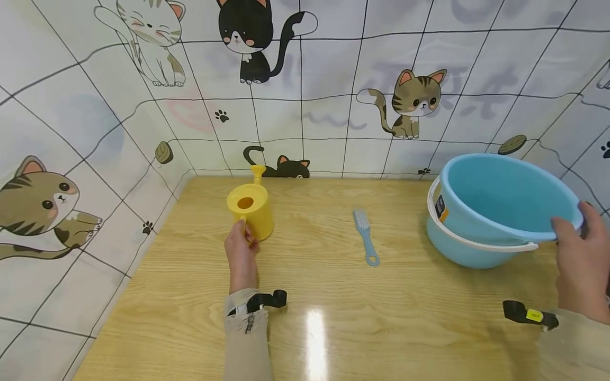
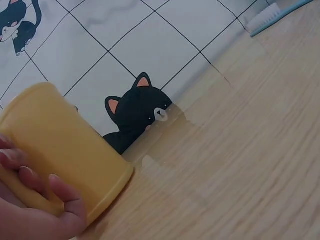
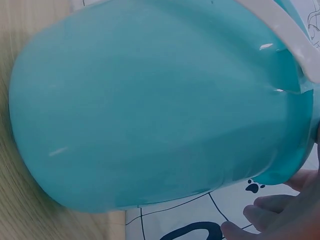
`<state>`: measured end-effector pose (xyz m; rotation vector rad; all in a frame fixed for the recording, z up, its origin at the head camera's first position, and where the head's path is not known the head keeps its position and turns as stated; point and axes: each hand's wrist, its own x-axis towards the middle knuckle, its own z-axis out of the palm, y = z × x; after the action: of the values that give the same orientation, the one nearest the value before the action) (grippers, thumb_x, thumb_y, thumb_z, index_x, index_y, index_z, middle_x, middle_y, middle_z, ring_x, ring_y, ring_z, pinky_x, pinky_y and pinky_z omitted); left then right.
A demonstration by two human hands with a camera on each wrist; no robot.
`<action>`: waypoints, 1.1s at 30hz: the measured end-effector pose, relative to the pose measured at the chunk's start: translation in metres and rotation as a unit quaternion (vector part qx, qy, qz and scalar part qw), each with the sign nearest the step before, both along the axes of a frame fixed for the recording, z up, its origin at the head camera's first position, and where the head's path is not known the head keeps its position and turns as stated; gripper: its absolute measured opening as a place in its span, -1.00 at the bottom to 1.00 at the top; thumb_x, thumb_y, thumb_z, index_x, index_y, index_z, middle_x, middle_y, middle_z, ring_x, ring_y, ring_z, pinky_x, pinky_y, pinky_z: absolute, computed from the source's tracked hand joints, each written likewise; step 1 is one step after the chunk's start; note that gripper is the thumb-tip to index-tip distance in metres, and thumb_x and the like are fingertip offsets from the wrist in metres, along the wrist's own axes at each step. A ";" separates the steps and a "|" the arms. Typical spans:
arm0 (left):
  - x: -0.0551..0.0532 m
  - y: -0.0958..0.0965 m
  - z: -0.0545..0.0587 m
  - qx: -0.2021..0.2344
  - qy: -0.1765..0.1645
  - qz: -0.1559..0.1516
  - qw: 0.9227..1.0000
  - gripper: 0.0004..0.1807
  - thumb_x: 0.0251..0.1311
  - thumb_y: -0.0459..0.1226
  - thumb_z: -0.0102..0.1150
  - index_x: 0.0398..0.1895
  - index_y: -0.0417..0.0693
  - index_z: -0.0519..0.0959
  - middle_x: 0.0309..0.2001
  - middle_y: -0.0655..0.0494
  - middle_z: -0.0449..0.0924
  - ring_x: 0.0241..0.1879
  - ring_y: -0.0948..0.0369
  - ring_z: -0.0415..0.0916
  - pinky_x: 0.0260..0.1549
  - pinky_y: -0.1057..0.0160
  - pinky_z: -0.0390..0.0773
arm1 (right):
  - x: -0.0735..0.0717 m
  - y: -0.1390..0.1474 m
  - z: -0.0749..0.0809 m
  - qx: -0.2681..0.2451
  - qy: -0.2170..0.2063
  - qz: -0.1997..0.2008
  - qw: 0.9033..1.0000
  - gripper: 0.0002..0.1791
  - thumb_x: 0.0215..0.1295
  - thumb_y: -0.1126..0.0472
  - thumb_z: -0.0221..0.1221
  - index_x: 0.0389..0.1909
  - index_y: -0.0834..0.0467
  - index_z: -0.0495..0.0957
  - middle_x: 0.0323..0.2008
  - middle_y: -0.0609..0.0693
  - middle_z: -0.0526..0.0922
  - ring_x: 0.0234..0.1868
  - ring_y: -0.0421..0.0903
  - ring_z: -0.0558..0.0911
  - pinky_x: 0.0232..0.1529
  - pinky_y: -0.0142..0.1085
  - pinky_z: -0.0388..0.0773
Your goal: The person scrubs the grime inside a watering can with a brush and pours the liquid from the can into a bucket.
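My left hand (image 1: 242, 254) grips the handle of a yellow watering can (image 1: 262, 217), whose spout points toward the back wall. In the left wrist view, fingers curl round the handle beside the can's smooth side (image 2: 65, 135). At the right, my right hand (image 1: 582, 259) holds the rim of a light blue bucket (image 1: 469, 256), thumb over the edge and fingers outside. The bucket's white carrying handle (image 1: 476, 244) hangs down along its front. Much of the right wrist view is filled by the bucket's wall (image 3: 150, 110).
Between the two hands lies a blue brush (image 1: 367, 241) with pale bristles and a holed handle end. The wooden table (image 1: 381, 328) meets a wall covering (image 1: 329, 121) printed with cats and grid lines at the back and left.
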<state>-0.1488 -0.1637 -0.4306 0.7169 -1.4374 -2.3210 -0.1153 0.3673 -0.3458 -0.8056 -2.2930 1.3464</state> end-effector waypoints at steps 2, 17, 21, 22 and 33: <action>0.000 -0.002 -0.001 0.001 -0.002 0.000 1.000 -0.66 0.14 -0.02 0.00 -0.58 -0.06 0.33 -0.53 0.12 0.20 -0.49 0.13 0.20 -0.51 0.22 0.22 | -0.001 0.000 0.001 -0.004 0.004 0.000 1.000 -0.34 0.31 0.09 -0.14 0.34 -0.26 -0.22 0.36 -0.20 -0.14 0.33 -0.21 -0.08 0.24 -0.16 -0.01; 0.004 -0.013 -0.006 -0.018 0.040 -0.011 0.999 -0.59 0.09 0.05 0.07 -0.55 -0.12 0.37 -0.53 0.10 0.28 -0.55 0.14 0.24 -0.53 0.18 0.27 | -0.003 -0.011 -0.002 0.015 0.015 -0.009 1.000 -0.40 0.33 0.04 -0.17 0.33 -0.27 -0.16 0.34 -0.20 -0.07 0.30 -0.25 0.02 0.22 -0.22 0.07; 0.006 -0.016 -0.009 -0.055 0.041 -0.019 0.997 -0.54 0.07 0.11 0.05 -0.51 -0.13 0.39 -0.50 0.09 0.33 -0.51 0.17 0.32 -0.47 0.15 0.40 | 0.001 -0.012 -0.001 0.010 0.024 -0.008 1.000 -0.39 0.32 0.02 -0.14 0.33 -0.26 -0.15 0.34 -0.21 -0.06 0.28 -0.28 0.05 0.22 -0.25 0.08; 0.007 -0.017 -0.009 -0.064 0.041 -0.020 0.997 -0.53 0.07 0.12 0.05 -0.50 -0.14 0.40 -0.49 0.08 0.34 -0.49 0.16 0.34 -0.43 0.12 0.43 | 0.002 -0.012 0.000 0.010 0.031 -0.007 0.999 -0.39 0.32 0.02 -0.13 0.33 -0.27 -0.14 0.34 -0.24 -0.09 0.28 -0.28 0.03 0.22 -0.25 0.07; 0.018 -0.033 -0.004 -0.324 0.004 0.056 0.944 -0.35 0.10 0.27 -0.21 -0.54 -0.15 0.49 -0.45 0.04 0.50 -0.46 0.02 0.42 -0.49 0.19 0.46 | 0.024 -0.051 0.055 0.162 0.118 -0.014 0.980 -0.42 0.29 0.01 -0.11 0.30 -0.33 -0.03 0.33 -0.35 -0.16 0.33 -0.28 -0.20 0.25 -0.12 -0.29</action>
<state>-0.1309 -0.1966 -0.4342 0.5649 -1.9409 -1.5979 -0.0914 0.3162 -0.2910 -0.5381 -2.2212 0.9620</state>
